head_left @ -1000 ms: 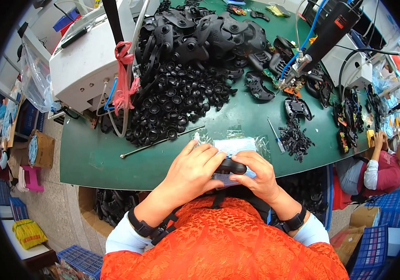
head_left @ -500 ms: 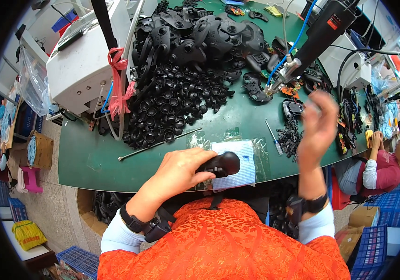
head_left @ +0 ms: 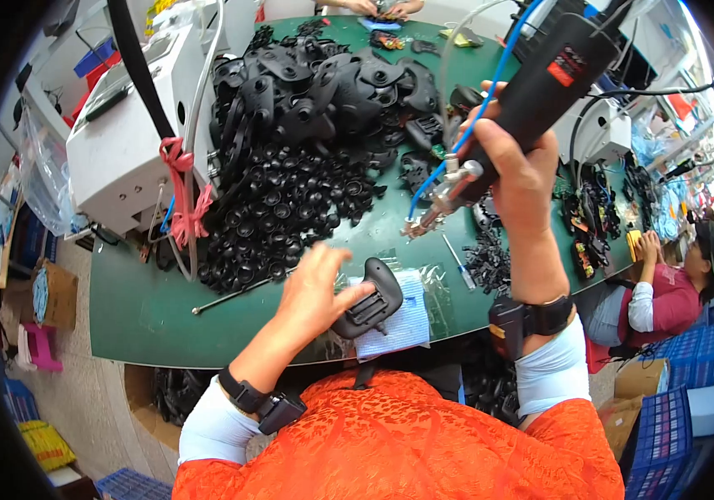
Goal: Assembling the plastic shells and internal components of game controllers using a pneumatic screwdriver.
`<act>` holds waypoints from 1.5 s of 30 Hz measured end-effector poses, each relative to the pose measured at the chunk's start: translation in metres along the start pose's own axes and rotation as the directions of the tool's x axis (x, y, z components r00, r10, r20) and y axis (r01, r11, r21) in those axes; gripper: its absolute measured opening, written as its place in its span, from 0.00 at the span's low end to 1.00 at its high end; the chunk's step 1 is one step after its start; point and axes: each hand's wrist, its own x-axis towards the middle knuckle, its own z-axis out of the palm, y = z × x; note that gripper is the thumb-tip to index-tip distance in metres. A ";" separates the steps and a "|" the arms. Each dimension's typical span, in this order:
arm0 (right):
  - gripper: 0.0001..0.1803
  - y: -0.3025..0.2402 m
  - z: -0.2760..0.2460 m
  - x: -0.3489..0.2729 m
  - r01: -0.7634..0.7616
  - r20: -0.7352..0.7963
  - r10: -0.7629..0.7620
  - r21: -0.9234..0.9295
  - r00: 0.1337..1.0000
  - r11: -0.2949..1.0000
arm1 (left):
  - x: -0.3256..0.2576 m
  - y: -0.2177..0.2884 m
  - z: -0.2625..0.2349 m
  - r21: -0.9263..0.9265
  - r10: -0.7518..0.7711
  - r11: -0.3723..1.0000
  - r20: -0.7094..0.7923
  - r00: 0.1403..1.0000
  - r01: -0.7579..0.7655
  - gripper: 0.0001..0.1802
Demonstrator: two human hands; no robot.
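Observation:
On a folded light-blue cloth [head_left: 409, 310] lies a black game controller [head_left: 373, 302], its slotted back face up. My left hand [head_left: 311, 287] is beside it, fingers spread and lifted, only the thumb touching the controller. My right hand [head_left: 523, 171] is wrapped around a black electric screwdriver [head_left: 540, 92] with a metal tip fitting and a blue air hose [head_left: 478, 108]. The screwdriver slants down to the left, its tip in the air beyond the cloth and apart from the controller.
Left of centre are heaps of small black caps [head_left: 265, 217] and controller shells [head_left: 315, 92]. A white machine [head_left: 132, 142] stands at left. A thin rod [head_left: 240, 296], a small screwdriver [head_left: 458, 262] and small black parts [head_left: 490, 257] lie on the green table [head_left: 148, 308]. A co-worker [head_left: 673, 287] sits at right.
My right hand has reached the hanging screwdriver, closed on it and drawn it nearer. The controller now lies flatter on the cloth, and my left fingers have lifted off it.

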 end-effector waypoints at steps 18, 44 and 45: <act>0.29 0.073 -0.004 -0.087 -0.267 -0.041 0.279 0.182 0.960 0.946 | 0.093 0.097 -0.009 0.083 0.560 0.765 -0.574 0.597 -0.639 0.50; 0.22 0.090 -0.001 -0.120 -0.277 -0.199 0.264 -0.041 0.944 0.960 | 0.095 0.103 -0.023 -0.478 0.168 0.828 -0.287 0.943 -0.293 0.15; 0.22 0.086 -0.002 -0.120 -0.355 -0.085 0.361 0.080 0.929 0.931 | 0.095 0.106 -0.025 -0.478 0.177 0.828 -0.271 0.946 -0.292 0.14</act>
